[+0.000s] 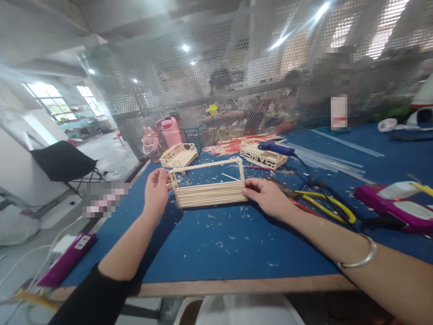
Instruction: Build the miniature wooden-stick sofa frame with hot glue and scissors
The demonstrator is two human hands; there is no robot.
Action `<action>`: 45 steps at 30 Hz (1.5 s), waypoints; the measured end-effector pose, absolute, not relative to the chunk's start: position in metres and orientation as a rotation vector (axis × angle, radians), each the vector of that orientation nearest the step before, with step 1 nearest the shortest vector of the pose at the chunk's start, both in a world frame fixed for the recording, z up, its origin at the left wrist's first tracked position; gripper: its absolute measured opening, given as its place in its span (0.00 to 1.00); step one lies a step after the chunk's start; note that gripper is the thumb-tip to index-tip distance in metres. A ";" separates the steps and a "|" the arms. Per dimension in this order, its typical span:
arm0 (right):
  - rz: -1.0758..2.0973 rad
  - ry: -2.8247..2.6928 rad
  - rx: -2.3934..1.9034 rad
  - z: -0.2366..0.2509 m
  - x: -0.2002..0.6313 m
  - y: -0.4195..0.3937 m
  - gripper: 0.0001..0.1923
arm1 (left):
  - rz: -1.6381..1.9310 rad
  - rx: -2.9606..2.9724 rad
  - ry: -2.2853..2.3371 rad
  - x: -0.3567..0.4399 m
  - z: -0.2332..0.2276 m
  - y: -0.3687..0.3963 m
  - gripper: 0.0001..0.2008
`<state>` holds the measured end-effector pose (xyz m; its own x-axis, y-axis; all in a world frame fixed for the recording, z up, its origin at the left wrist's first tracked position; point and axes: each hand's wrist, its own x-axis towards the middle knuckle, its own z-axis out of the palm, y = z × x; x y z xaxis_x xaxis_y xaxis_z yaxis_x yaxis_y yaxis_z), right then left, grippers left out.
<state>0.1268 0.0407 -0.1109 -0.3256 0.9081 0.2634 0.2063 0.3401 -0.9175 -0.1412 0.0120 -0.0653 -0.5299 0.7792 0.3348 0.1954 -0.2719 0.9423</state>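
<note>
wooden stick frame [209,187], seemingly unfinished, pinched at both ends by fingers [248,192].

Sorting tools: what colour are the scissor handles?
Yellow, on the scissors beside the right hand; head view.

Stick frame [209,187] stands on table [237,243], centre. Left hand [156,189] at its left end, right hand [267,195] at its right end, both touching. Behind frame to the left: small stick bed [179,155]; behind to the right: second stick bed [262,155] with glue gun [275,148] on it. Scissors [321,203] right of right hand. Bottles [162,135] far left, by mesh screen [237,81]. Chair [62,162] off table, left.
</note>
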 end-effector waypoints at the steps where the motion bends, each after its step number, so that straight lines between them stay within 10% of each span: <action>1: 1.035 -1.752 -1.001 -0.111 0.127 0.040 0.11 | 1.848 1.177 1.513 -0.139 -0.069 0.012 0.20; 45: 1.029 -1.535 -0.894 -0.107 0.127 0.041 0.15 | 1.355 1.210 1.488 -0.138 -0.071 -0.016 0.25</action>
